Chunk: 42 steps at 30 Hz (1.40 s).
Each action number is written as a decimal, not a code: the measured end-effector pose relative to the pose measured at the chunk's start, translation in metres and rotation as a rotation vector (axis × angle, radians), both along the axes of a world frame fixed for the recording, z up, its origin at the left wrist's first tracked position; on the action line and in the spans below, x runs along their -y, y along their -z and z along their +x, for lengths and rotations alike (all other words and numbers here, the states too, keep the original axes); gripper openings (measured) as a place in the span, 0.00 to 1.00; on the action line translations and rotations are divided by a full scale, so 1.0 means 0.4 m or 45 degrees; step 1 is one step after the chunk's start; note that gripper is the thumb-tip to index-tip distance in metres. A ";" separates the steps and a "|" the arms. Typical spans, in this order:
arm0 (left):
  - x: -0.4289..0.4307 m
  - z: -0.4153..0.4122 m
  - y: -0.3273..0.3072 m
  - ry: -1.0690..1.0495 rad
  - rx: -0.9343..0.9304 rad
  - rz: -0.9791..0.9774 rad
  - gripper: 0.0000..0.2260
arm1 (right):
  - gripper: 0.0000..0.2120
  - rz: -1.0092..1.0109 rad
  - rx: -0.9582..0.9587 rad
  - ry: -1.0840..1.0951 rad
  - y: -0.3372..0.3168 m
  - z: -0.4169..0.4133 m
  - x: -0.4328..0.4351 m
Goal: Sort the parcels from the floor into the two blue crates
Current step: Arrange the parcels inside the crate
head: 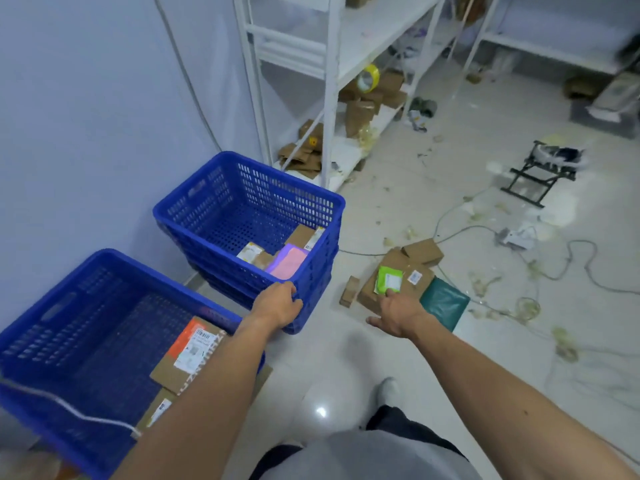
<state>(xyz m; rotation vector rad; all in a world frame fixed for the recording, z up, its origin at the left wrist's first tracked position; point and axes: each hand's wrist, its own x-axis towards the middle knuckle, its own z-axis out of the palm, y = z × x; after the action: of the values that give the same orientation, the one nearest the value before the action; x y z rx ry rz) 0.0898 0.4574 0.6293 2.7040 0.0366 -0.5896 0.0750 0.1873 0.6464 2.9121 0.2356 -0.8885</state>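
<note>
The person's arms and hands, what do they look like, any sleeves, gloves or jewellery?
Both forearms are bare to the frame's edge, with no sleeves in view. The left hand and right hand wear no gloves, and no watch, ring or wristband is visible. The blur hides finer marks.

**No legible text on any parcel label**

You are looking at printed labels, but none is reading clearly. The white barcode label (pixel 191 351) on the orange-and-brown parcel is blurring out, and so is the white label (pixel 392 282) on the green packet just beyond your right fingertips (pixel 388 293).
</note>
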 end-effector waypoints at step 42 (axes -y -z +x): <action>0.787 0.520 0.284 0.218 -0.401 0.047 0.18 | 0.25 0.110 -0.284 0.187 0.342 0.436 0.754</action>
<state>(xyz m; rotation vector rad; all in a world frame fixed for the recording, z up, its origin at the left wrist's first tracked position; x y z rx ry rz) 0.2977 0.1427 0.5158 2.6390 -0.1039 -1.0706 0.2495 -0.1143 0.5098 2.9372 0.0773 -1.2587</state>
